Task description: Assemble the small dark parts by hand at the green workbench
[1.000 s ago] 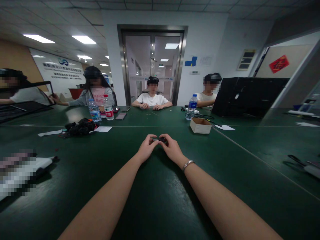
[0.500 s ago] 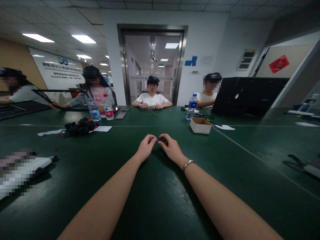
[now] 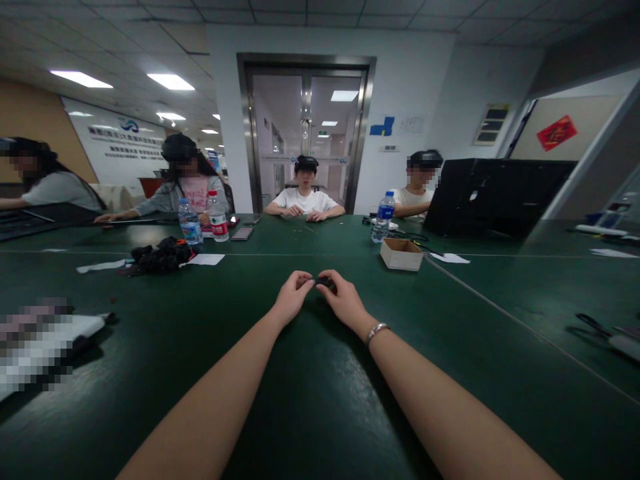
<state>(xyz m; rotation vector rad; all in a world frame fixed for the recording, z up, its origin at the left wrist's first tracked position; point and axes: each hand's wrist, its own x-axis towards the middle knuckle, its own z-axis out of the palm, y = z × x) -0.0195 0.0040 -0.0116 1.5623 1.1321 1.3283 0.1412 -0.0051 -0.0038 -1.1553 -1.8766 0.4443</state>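
My right hand (image 3: 343,297) pinches a small black object (image 3: 323,282) between thumb and fingertips, just above the table. It is too small and too covered by the fingers to name its kind. My left hand (image 3: 293,297) is close beside it, thumb and fingers drawn together near the object's left end. Whatever lies between the left fingertips is hidden or too small to make out. Both forearms reach forward over the green table (image 3: 310,413), and a silver bracelet (image 3: 376,333) circles my right wrist.
An open cardboard box (image 3: 401,260) stands ahead right, near a blue-labelled bottle (image 3: 383,217). Two more bottles, including a red-capped bottle (image 3: 218,217), and a heap of black straps (image 3: 163,256) are ahead left. A black monitor (image 3: 500,197) stands right. Several people sit around the table.
A small gap now shows between my two hands' fingertips, and the object's pale left end is out of sight. At left, a person's raised dark frame has come down to the table.
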